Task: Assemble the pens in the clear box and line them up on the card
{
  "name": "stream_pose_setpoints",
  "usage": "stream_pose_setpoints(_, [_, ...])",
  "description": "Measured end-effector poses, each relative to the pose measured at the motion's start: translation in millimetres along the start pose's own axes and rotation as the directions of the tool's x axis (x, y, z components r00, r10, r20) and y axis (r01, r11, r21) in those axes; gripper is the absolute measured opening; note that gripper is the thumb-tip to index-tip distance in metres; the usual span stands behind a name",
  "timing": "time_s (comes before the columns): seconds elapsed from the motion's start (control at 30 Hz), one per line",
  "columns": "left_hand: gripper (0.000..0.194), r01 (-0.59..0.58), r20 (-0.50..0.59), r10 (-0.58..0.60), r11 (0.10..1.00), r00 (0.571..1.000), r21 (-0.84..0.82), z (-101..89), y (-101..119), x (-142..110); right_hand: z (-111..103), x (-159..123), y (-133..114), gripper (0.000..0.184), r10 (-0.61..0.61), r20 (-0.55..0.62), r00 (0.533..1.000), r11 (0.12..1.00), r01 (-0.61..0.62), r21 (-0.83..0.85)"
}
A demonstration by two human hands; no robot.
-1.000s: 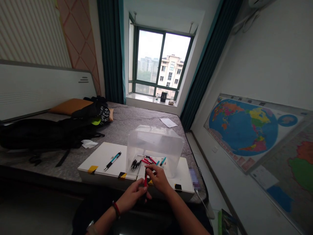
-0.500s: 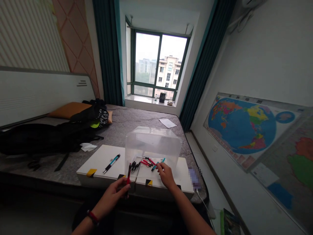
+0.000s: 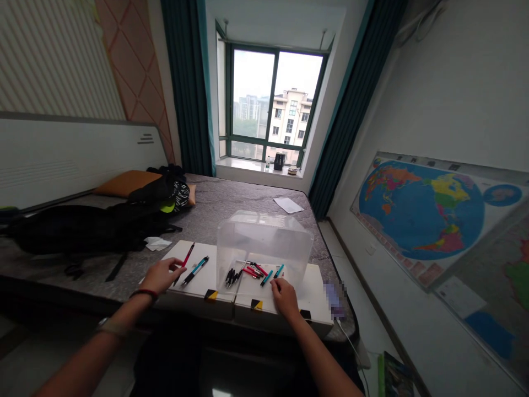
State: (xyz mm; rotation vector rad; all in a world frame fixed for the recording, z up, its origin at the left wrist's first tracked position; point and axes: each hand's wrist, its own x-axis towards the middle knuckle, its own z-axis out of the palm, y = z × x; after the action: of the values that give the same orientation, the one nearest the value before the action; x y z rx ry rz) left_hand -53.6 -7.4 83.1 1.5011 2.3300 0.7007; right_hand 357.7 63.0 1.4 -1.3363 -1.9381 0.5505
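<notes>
One red pen (image 3: pixel 188 255), lower left of the frame, is clamped in the grip of the left hand (image 3: pixel 161 275), over a white box (image 3: pixel 208 282). Lower centre, the right hand (image 3: pixel 286 298) is beside a clear bin (image 3: pixel 264 238); whether its grip holds anything, I cannot tell.

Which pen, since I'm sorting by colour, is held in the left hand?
The red pen just left of the lone blue-and-black pen. The left hand grips it, while the other red pens lie loose farther right.
</notes>
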Motion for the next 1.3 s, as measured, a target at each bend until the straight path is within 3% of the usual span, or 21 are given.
stream_pose_setpoints(0.13, [0.032,-0.003,0.018,0.001,0.99,1.0,0.143,3.2,-7.4,23.6,3.8,-0.6,-1.2,0.03,0.003,-0.012,1.0,0.997,-0.004,-0.08])
stream_pose_setpoints(0.4, [0.027,0.046,0.12,-0.071,0.978,0.99,0.203,29.4,-25.1,48.5,4.2,-1.8,-2.0,0.03,-0.027,-0.002,1.0,0.992,0.026,-0.126])
stream_pose_setpoints(0.57, [0.033,0.067,0.155,-0.099,0.977,0.983,0.203,44.2,-23.9,52.1,4.3,-2.6,-2.8,0.03,-0.025,0.0,1.0,0.99,0.025,-0.139])
stream_pose_setpoints(0.73, [0.03,0.079,0.178,-0.12,0.971,0.977,0.225,46.0,-17.9,50.3,3.4,-2.5,-4.1,0.028,-0.024,-0.003,1.0,0.99,0.023,-0.14])
stream_pose_setpoints(0.83, [0.031,0.074,0.11,-0.098,0.976,0.989,0.205,40.5,-8.8,44.5,3.4,-3.0,-4.4,0.027,-0.021,-0.004,1.0,0.99,0.02,-0.143])
stream_pose_setpoints(0.93, [0.036,0.014,-0.16,0.004,0.994,0.987,0.11,33.9,10.7,25.3,4.2,-4.0,-4.2,0.026,-0.031,0.002,1.0,0.988,0.031,-0.149])
stream_pose_setpoints(1.0, [0.036,-0.111,-0.347,0.115,0.993,0.931,0.03,33.2,28.5,2.0,4.8,-4.8,-4.1,0.025,-0.047,0.011,0.999,0.987,0.048,-0.152])
stream_pose_setpoints(1.07, [0.034,-0.274,-0.437,0.249,0.962,0.864,0.007,38.3,47.0,-27.9,5.3,-5.5,-4.5,0.023,-0.063,0.019,0.998,0.985,0.065,-0.157])
stream_pose_setpoints(1.17, [0.029,-0.456,-0.407,0.396,0.888,0.823,-0.057,57.4,71.7,-75.2,6.1,-7.0,-7.0,0.021,-0.072,0.028,0.997,0.977,0.076,-0.201])
stream_pose_setpoints(1.23, [0.025,-0.56,-0.304,0.505,0.819,0.808,-0.127,75.0,87.1,-101.4,7.0,-8.4,-9.5,0.02,-0.073,0.036,0.997,0.964,0.08,-0.255])
stream_pose_setpoints(1.3, [0.025,-0.652,-0.177,0.628,0.736,0.758,-0.182,92.7,104.2,-120.1,8.3,-9.6,-11.8,0.019,-0.07,0.045,0.997,0.946,0.081,-0.314])
